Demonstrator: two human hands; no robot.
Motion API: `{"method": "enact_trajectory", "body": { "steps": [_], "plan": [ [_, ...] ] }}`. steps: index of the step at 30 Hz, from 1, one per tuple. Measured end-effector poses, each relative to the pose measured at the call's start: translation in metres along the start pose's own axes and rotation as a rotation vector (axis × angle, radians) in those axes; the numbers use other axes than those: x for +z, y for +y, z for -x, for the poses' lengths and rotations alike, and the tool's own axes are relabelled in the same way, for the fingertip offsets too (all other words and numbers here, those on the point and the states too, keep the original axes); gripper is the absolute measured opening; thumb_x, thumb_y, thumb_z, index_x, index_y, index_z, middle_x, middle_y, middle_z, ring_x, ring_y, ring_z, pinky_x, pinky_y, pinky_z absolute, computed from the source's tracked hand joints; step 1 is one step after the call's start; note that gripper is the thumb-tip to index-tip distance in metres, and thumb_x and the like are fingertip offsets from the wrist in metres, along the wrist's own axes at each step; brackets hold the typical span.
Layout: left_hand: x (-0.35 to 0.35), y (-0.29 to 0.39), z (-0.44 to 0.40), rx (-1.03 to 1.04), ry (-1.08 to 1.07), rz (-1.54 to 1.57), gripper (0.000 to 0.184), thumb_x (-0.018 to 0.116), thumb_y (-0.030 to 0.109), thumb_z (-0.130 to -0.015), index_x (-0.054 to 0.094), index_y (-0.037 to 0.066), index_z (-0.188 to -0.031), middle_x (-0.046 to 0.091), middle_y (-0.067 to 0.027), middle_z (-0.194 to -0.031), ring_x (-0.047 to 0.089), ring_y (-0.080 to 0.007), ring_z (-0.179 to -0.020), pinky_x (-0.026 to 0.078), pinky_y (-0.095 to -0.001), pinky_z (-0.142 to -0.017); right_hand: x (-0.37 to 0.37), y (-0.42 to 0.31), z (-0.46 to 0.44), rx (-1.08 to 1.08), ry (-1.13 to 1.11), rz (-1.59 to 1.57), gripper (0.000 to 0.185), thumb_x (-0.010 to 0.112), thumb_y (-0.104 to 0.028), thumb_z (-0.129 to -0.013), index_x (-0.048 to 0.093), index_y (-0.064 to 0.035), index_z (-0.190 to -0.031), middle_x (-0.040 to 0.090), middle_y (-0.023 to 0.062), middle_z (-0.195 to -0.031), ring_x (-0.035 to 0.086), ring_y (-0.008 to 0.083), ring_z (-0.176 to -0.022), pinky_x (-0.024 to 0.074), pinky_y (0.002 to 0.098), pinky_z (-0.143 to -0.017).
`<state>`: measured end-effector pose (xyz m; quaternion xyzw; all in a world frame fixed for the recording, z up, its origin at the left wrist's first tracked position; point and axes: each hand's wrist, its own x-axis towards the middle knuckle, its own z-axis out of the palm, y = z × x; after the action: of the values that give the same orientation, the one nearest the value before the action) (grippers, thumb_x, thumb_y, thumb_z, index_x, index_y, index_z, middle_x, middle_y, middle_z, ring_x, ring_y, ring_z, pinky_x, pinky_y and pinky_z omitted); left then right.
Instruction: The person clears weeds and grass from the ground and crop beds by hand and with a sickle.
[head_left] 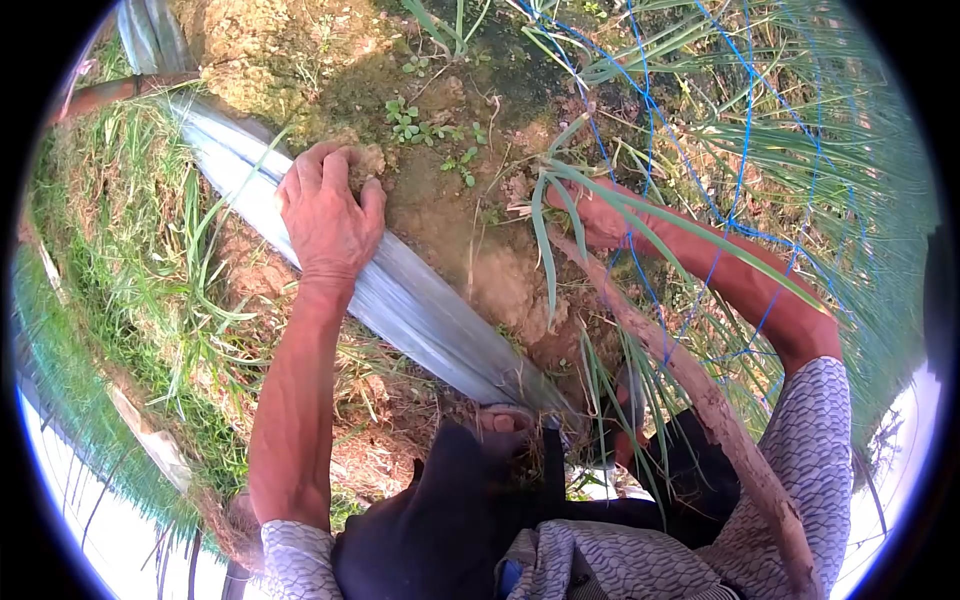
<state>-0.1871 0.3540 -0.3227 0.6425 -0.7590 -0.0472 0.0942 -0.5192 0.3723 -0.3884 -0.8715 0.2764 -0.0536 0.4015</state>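
Green, tubular-leaved onion-like plant (551, 172): located at the fingers of our right hand (597, 216), above bare brown soil (495, 285). We have these fingers curled near its base; leaves mask the tips, so we cannot tell whether they grip it. We should handle it low, since the leaves look easily creased. Our left hand (332, 215) rests palm down, fingers half bent, across the silvery-grey plastic sheet (430, 310); any grasp is hidden, but it could brace us. Farther out, blue string netting (731, 221) crosses our right forearm (748, 275) above a brown wooden stick (700, 388); we should avoid snagging either.
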Motion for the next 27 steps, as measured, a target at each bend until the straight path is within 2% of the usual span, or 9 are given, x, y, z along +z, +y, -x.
{"method": "enact_trajectory", "body": {
  "steps": [1, 3, 5, 6, 10, 18, 20, 24, 27],
  "plan": [
    [0.000, 0.000, -0.001, -0.006, 0.005, -0.009, 0.033, 0.066, 0.023, -0.073, 0.059, 0.010, -0.103, 0.055, -0.0089, -0.116, 0.050, -0.0298, -0.108, 0.033, -0.0443, -0.095, -0.001, -0.002, -0.010, 0.095, -0.001, -0.010, 0.040, 0.054, -0.017, -0.090, 0.049, -0.0080, -0.128, 0.061, 0.0216, -0.107, 0.064, 0.0351, -0.089, 0.0533, 0.0453, -0.078],
    [-0.001, 0.001, 0.000, -0.014, -0.018, 0.016, 0.033, 0.066, 0.022, -0.072, 0.059, 0.010, -0.102, 0.055, -0.0091, -0.116, 0.050, -0.0297, -0.108, 0.033, -0.0446, -0.095, 0.006, -0.015, -0.037, 0.577, -0.145, -0.874, 0.059, 0.063, -0.008, -0.077, 0.045, -0.0068, -0.133, 0.046, 0.0204, -0.134, 0.049, 0.0356, -0.121, 0.0428, 0.0429, -0.101],
    [-0.001, 0.000, -0.001, -0.004, 0.006, 0.017, 0.034, 0.067, 0.022, -0.072, 0.058, 0.010, -0.103, 0.055, -0.0090, -0.116, 0.050, -0.0297, -0.109, 0.033, -0.0447, -0.095, 0.007, -0.034, -0.054, 0.048, 0.123, 0.130, 0.060, 0.055, -0.001, -0.080, 0.039, -0.0067, -0.138, 0.040, 0.0207, -0.140, 0.046, 0.0364, -0.124, 0.0395, 0.0433, -0.104],
    [0.000, 0.000, -0.001, -0.002, 0.001, 0.021, 0.034, 0.067, 0.022, -0.072, 0.058, 0.010, -0.103, 0.055, -0.0090, -0.116, 0.050, -0.0296, -0.109, 0.033, -0.0446, -0.095, 0.006, -0.042, -0.064, 0.042, 0.233, 0.196, 0.063, 0.050, 0.005, -0.080, 0.033, -0.0029, -0.141, 0.039, 0.0210, -0.139, 0.043, 0.0394, -0.125, 0.0384, 0.0453, -0.104],
    [-0.001, 0.000, 0.000, -0.017, -0.012, 0.023, 0.035, 0.067, 0.022, -0.072, 0.058, 0.010, -0.104, 0.055, -0.0086, -0.117, 0.050, -0.0289, -0.109, 0.033, -0.0446, -0.095, 0.022, -0.024, -0.101, 0.232, 0.537, 0.098, 0.066, 0.064, -0.006, -0.074, 0.040, -0.0006, -0.135, 0.043, 0.0225, -0.131, 0.046, 0.0421, -0.119, 0.0423, 0.0486, -0.098],
    [0.000, 0.000, 0.001, -0.025, -0.038, 0.002, 0.036, 0.065, 0.024, -0.072, 0.059, 0.009, -0.104, 0.054, -0.0088, -0.117, 0.050, -0.0280, -0.110, 0.033, -0.0452, -0.095, 0.017, -0.020, -0.098, 0.096, 0.404, 0.058, 0.048, 0.067, -0.007, -0.074, 0.051, -0.0042, -0.119, 0.056, 0.0168, -0.108, 0.054, 0.0363, -0.108, 0.0413, 0.0451, -0.099],
    [-0.001, 0.000, -0.001, -0.026, -0.034, 0.002, 0.037, 0.065, 0.023, -0.071, 0.059, 0.009, -0.105, 0.054, -0.0091, -0.116, 0.050, -0.0288, -0.109, 0.033, -0.0453, -0.095, 0.014, -0.018, -0.097, 0.216, 0.183, 0.071, 0.035, 0.065, -0.008, -0.078, 0.055, -0.0052, -0.111, 0.058, 0.0171, -0.101, 0.057, 0.0368, -0.100, 0.0449, 0.0464, -0.092],
    [-0.002, -0.001, -0.002, -0.036, -0.042, 0.021, 0.037, 0.066, 0.021, -0.071, 0.059, 0.008, -0.105, 0.054, -0.0099, -0.116, 0.049, -0.0296, -0.110, 0.033, -0.0451, -0.095, 0.055, -0.022, -0.077, -0.007, 0.325, -0.218, 0.020, 0.062, -0.011, -0.085, 0.057, -0.0030, -0.102, 0.057, 0.0179, -0.097, 0.058, 0.0359, -0.089, 0.0470, 0.0461, -0.074],
    [-0.004, 0.001, -0.002, -0.044, -0.039, 0.043, 0.037, 0.066, 0.020, -0.071, 0.059, 0.008, -0.105, 0.054, -0.0104, -0.117, 0.049, -0.0298, -0.111, 0.034, -0.0450, -0.095, 0.015, -0.051, -0.114, 0.103, 0.472, -0.327, 0.018, 0.060, -0.005, -0.085, 0.056, -0.0001, -0.103, 0.057, 0.0178, -0.086, 0.058, 0.0346, -0.086, 0.0475, 0.0408, -0.073]
  ]
}}
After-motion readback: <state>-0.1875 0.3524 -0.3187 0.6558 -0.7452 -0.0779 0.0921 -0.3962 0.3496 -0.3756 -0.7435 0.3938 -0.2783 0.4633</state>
